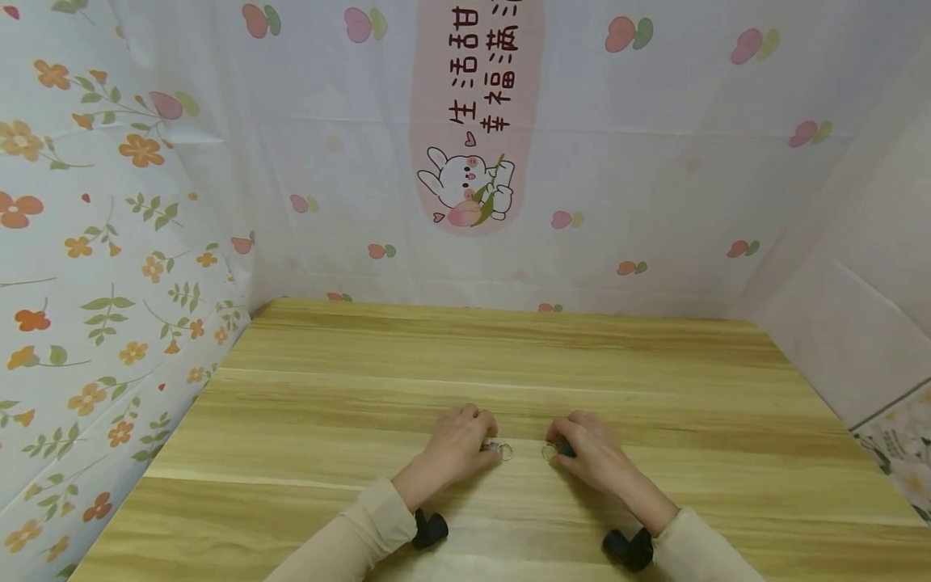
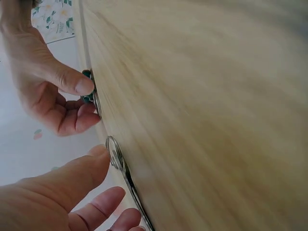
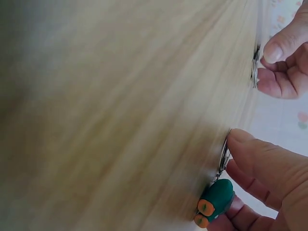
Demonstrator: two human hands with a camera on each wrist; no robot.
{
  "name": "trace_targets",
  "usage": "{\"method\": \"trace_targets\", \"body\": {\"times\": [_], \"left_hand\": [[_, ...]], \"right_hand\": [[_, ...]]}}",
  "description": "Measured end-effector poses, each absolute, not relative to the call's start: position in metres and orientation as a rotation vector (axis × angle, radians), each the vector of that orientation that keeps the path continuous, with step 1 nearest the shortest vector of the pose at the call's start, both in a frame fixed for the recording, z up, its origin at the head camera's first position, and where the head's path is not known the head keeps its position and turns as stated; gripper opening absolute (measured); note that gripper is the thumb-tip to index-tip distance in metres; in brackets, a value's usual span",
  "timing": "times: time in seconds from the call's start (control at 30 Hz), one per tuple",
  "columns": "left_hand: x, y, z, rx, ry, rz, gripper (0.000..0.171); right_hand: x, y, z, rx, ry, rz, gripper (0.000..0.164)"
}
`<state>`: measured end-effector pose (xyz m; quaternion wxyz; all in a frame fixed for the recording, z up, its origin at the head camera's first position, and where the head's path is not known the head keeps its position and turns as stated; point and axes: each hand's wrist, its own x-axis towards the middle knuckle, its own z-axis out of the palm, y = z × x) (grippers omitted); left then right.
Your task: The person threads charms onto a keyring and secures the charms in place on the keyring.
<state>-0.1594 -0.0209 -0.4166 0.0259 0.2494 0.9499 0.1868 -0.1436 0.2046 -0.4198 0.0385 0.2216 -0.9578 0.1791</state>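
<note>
Near the middle of the tabletop, my left hand [image 1: 457, 443] holds a metal key ring [image 1: 505, 452] with its thumb and curled fingers. A long dark metal piece [image 2: 135, 196] hangs from that ring; its kind cannot be told. Across a short gap, my right hand [image 1: 592, 449] grips a keychain with a green charm [image 3: 217, 198] that has orange round ends. Its split ring [image 1: 549, 452] points toward the left hand, and the right thumb touches the ring in the right wrist view. Both rings lie low, at or just above the wood, apart from each other.
The wood-grain table [image 1: 364, 356] spreads around both hands. A white printed cloth [image 1: 327, 162] stands behind it, with a floral cloth [image 1: 94, 323] at the left. Black wrist-worn devices [image 1: 431, 529] sit under both forearms, close to the tabletop.
</note>
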Motion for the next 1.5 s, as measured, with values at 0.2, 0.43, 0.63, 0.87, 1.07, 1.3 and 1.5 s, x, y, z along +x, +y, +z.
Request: {"method": "trace_targets", "body": {"times": [0.2,0.43,0.63,0.87,1.07,1.3,1.5], "left_hand": [[-0.161,-0.014,-0.418,0.792,2.902,0.591,0.025],[-0.162,-0.010,-0.417,0.787,2.888,0.608,0.020],[-0.163,-0.008,-0.418,0.761,2.877,0.636,0.020],[-0.164,-0.008,-0.421,0.752,2.894,0.693,0.020],[-0.165,-0.007,-0.421,0.769,2.926,0.689,0.025],[-0.164,-0.007,-0.421,0.832,2.951,0.710,0.021],[-0.166,-0.006,-0.420,0.964,2.929,0.859,0.017]], "right_hand": [[-0.147,0.201,-0.419,0.640,-3.004,0.585,0.020],[-0.149,0.201,-0.416,0.618,-3.055,0.645,0.022],[-0.151,0.203,-0.417,0.645,-3.012,0.698,0.024],[-0.152,0.208,-0.422,0.658,-2.987,0.832,0.023],[-0.150,0.210,-0.421,0.667,-2.964,0.925,0.018],[-0.149,0.210,-0.419,0.695,-2.919,0.985,0.015],[-0.144,0.210,-0.417,0.771,-2.827,1.099,0.013]]}}
